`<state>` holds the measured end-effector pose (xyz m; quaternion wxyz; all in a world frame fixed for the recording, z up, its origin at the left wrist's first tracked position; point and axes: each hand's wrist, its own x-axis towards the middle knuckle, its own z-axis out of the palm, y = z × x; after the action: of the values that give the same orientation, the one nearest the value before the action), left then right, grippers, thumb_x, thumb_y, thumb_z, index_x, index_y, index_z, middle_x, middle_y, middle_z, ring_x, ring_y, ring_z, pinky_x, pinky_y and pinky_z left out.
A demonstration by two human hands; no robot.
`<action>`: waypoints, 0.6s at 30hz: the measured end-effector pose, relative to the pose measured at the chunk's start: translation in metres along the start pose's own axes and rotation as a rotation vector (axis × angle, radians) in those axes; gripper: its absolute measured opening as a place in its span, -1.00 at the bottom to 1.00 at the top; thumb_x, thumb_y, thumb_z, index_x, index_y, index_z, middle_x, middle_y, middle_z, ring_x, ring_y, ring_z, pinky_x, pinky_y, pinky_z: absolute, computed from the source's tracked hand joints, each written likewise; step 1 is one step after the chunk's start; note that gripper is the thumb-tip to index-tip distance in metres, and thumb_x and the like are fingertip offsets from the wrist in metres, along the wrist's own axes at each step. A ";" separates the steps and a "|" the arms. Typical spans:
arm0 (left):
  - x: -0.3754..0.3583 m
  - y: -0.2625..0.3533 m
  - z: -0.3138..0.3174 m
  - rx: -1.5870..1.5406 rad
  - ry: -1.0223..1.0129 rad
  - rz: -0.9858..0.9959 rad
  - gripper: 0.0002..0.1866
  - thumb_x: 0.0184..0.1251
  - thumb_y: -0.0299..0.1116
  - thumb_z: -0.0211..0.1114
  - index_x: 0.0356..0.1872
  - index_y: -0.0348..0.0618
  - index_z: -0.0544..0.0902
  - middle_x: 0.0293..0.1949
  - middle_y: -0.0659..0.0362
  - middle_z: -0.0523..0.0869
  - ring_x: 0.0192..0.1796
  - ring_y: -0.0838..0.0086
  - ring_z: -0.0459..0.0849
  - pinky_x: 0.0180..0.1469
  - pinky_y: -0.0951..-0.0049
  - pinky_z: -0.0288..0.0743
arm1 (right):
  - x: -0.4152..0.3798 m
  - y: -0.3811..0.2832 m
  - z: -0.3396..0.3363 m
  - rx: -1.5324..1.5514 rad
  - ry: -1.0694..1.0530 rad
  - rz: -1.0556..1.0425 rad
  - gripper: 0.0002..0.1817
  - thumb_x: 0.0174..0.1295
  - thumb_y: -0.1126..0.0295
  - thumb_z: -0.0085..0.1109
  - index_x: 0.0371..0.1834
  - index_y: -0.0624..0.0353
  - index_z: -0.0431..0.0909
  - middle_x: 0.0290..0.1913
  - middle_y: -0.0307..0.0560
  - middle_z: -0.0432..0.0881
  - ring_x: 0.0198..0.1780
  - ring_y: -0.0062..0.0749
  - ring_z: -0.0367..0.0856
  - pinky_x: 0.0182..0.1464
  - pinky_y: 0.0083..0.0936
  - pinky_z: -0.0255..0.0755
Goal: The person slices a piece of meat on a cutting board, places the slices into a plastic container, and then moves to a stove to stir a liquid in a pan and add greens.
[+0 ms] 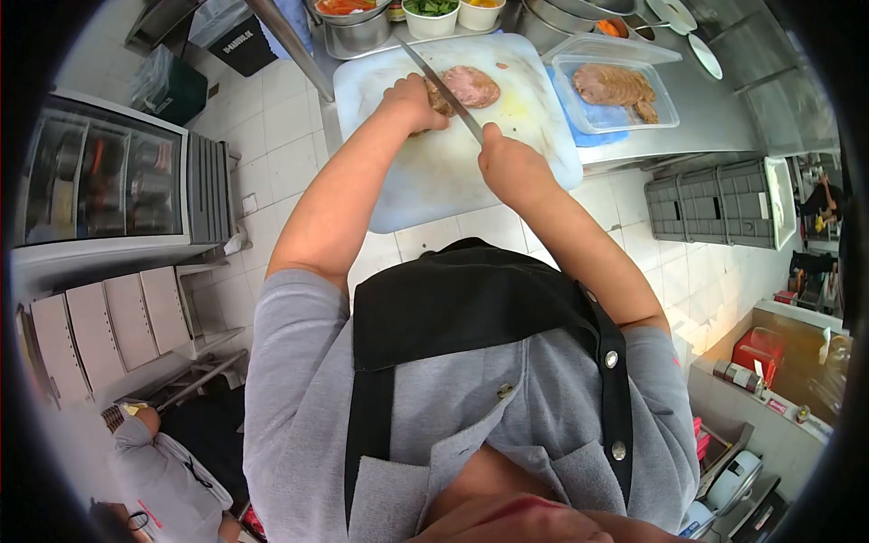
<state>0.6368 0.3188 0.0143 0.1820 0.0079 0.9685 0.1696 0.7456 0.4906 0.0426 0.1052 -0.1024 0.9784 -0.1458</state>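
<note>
My right hand (514,167) is closed round the handle of a long knife (438,83). The blade slants up and left across a piece of cooked meat (472,87) with a pink cut face and brown edge. On the left side of the blade my left hand (415,104) grips the browned part of the meat, its fingers curled and partly hidden. Under both hands lies a large white cutting board (416,195), with yellowish wet marks and small crumbs to the right of the meat.
Right of the board, a clear plastic container (668,113) holds sliced meat (615,89). Behind the board stand tubs of greens (431,9) and orange strips (344,5). Grey crates (715,204) stand at right, a glass-door fridge (100,176) at left. Another person (172,471) is behind at lower left.
</note>
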 end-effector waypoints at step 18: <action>-0.004 0.004 0.000 0.048 0.034 -0.010 -0.10 -0.29 -0.02 0.53 0.11 -0.36 0.39 0.08 -0.15 0.56 0.10 0.07 0.60 0.13 0.29 0.52 | 0.024 -0.018 -0.015 0.041 -0.101 0.004 -0.78 0.24 0.49 -0.12 -0.08 0.31 0.39 -0.19 0.18 0.67 -0.11 0.04 0.67 -0.06 -0.11 0.50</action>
<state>0.6407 0.3219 0.0171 0.1661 0.0048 0.9753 0.1454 0.7223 0.4722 0.0576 0.1567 -0.1056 0.9688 -0.1602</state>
